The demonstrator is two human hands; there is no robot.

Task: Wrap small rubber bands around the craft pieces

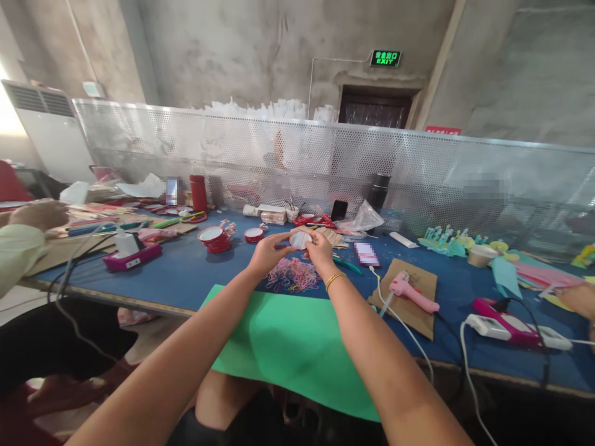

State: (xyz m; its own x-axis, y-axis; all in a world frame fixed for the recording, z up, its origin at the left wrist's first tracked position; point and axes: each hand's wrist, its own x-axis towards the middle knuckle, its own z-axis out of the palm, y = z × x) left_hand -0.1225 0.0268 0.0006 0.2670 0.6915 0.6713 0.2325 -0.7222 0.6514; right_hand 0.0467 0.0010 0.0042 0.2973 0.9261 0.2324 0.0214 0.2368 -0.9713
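Observation:
Over the blue table, my left hand [268,253] and my right hand [320,253] pinch a small round white disc [300,240] between them. Fingers cover parts of its edge, and its exact kind does not show. Just below lies a loose heap of pink, white and purple small loops [295,275]. To the left stand a stack of red-rimmed white discs [214,238] and a lower red-rimmed piece [253,234], both with pale sticks beside them. A green sheet [288,347] hangs over the table's front edge, beneath my forearms.
A pink glue gun [413,292] rests on cardboard [430,272] at right, near a purple power strip [506,322] and trailing cables. Another purple power strip [132,256] sits left. Co-workers' arms reach in at both sides. A perforated metal screen [260,148] borders the back.

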